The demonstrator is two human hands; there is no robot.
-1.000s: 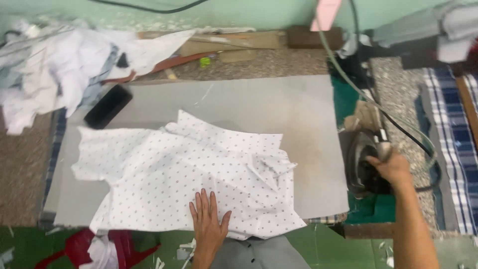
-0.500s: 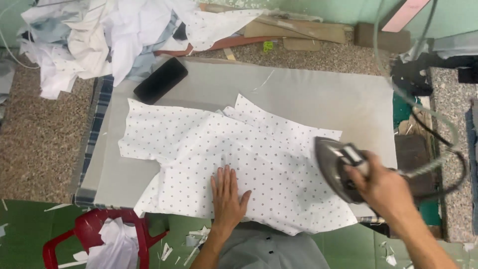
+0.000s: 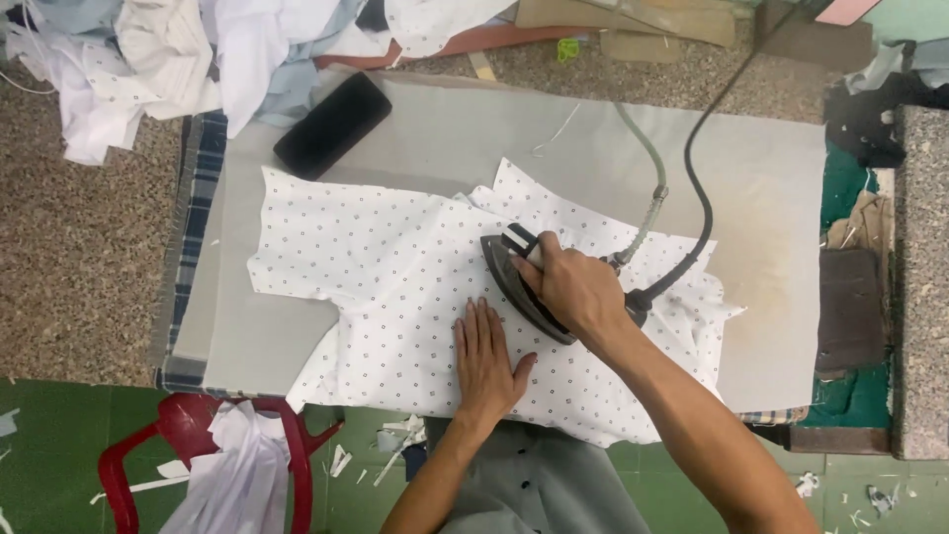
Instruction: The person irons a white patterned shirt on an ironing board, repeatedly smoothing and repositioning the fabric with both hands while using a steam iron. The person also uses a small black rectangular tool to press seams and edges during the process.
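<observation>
A white fabric piece with small dark dots (image 3: 386, 267) lies spread on the grey ironing pad (image 3: 751, 178). My left hand (image 3: 486, 364) presses flat on the fabric near its front edge, fingers apart. My right hand (image 3: 573, 289) grips the handle of a dark steam iron (image 3: 514, 282), which rests sole-down on the middle of the fabric, just right of and above my left hand. A black cord (image 3: 697, 188) and a grey hose (image 3: 647, 168) run from the iron's back toward the far edge.
A black rectangular block (image 3: 332, 125) lies at the pad's far left corner. A heap of white garments (image 3: 148, 59) fills the upper left. A dark iron rest (image 3: 850, 307) sits right of the pad. A red plastic stool (image 3: 198, 455) with white cloth stands below left.
My right hand has carried the iron from the rest at the right onto the middle of the dotted fabric. My left hand has stayed flat on the fabric.
</observation>
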